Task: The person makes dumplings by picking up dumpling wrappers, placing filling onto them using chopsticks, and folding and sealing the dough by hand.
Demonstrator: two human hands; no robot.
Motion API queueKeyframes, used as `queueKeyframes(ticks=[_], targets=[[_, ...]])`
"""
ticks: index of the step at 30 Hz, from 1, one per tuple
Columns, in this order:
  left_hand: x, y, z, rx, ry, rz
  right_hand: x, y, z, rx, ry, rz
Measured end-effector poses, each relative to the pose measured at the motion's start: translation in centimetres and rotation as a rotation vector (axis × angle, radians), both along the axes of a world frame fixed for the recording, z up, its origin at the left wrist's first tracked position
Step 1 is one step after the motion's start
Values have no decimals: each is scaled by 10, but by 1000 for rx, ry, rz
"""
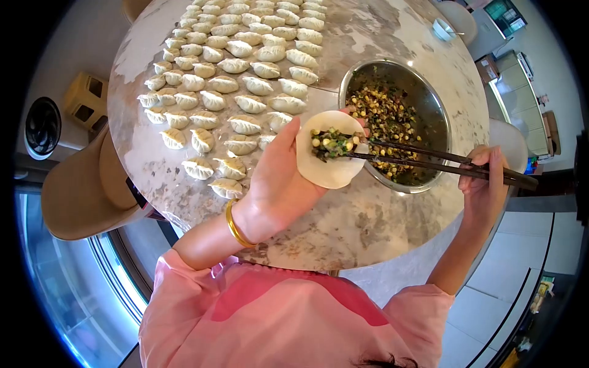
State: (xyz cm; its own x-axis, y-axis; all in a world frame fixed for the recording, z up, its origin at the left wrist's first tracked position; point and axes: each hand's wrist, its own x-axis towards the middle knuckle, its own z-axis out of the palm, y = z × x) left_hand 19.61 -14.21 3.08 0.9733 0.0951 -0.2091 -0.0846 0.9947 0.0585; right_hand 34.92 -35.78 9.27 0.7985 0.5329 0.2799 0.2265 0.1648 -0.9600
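Note:
A round white dumpling wrapper (328,175) rests on the palm and fingers of my left hand (275,187), which has a gold bangle (232,224) at its wrist. On the wrapper's middle lies a small heap of filling (331,145) with corn kernels and chopped greens. My right hand (485,178) is closed around a pair of dark chopsticks (429,161), their tips touching this heap. Behind the wrapper, a metal bowl (446,105) holds more of the corn-and-greens filling (383,107). The wrapper and chopsticks cover part of the bowl's near left side.
Many shaped dumplings (250,103) stand in rows on the left of the round marble-patterned table (368,230). A small white bowl (443,29) sits at the far right edge. A brown chair (83,184) stands to the left.

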Motion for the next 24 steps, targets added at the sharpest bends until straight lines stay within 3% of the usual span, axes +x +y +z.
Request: queueKeyframes(ticks=[9, 14, 20, 24], targets=[[-3, 6, -6, 76, -46, -2, 3, -13, 12, 17, 1, -154], [-4, 11, -9, -14, -80, 19, 9, -22, 11, 131, -44, -115], [-6, 8, -7, -27, -73, 10, 1, -9, 5, -35, -111, -83], [-5, 7, -5, -12, -96, 11, 9, -14, 5, 92, -49, -65]])
